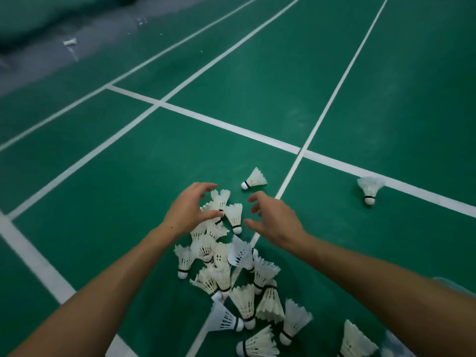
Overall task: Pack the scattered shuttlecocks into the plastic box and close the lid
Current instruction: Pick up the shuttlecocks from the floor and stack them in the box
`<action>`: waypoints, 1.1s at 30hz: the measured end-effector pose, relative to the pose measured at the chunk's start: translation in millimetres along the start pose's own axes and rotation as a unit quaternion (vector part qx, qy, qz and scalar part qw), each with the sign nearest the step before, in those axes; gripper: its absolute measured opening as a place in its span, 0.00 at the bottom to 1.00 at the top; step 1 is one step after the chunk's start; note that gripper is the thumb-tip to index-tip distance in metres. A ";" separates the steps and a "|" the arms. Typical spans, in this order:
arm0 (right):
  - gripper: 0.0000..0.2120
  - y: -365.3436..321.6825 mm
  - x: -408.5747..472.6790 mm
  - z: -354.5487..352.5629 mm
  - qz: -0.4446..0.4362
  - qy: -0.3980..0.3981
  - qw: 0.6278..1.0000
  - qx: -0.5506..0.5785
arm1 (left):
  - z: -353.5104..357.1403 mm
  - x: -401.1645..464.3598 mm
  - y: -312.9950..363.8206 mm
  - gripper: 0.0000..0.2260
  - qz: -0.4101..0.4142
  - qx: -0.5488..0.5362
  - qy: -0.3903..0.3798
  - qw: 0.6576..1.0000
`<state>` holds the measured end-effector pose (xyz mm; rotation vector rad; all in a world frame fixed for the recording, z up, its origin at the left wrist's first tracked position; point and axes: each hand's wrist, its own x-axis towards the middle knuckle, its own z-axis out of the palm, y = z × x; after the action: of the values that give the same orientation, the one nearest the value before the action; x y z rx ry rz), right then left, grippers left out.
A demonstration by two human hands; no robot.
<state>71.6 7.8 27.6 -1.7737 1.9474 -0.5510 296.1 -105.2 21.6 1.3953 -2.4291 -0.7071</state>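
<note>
A heap of several white feather shuttlecocks lies on the green court floor between my forearms. My left hand hovers over the far end of the heap, fingers spread and curved, the thumb touching a shuttlecock. My right hand reaches in from the right, fingers spread and curved, holding nothing, beside another shuttlecock. One single shuttlecock lies just beyond both hands. Another single shuttlecock lies far right near a white line. No plastic box is in view.
White court lines cross the green floor. A grey strip of floor runs along the far left with a stray shuttlecock on it. A pale blurred thing shows at the right edge.
</note>
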 end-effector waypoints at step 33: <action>0.25 98.6 -204.6 -184.3 0.104 0.097 0.986 0.088 | 29.3 -9.9 227.3 0.08 0.173 -0.261 -0.061 0.948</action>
<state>-99.0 219.8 134.8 -1.4344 2.1083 -0.8197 120.4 7.7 116.5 0.7196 -2.2432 -1.2489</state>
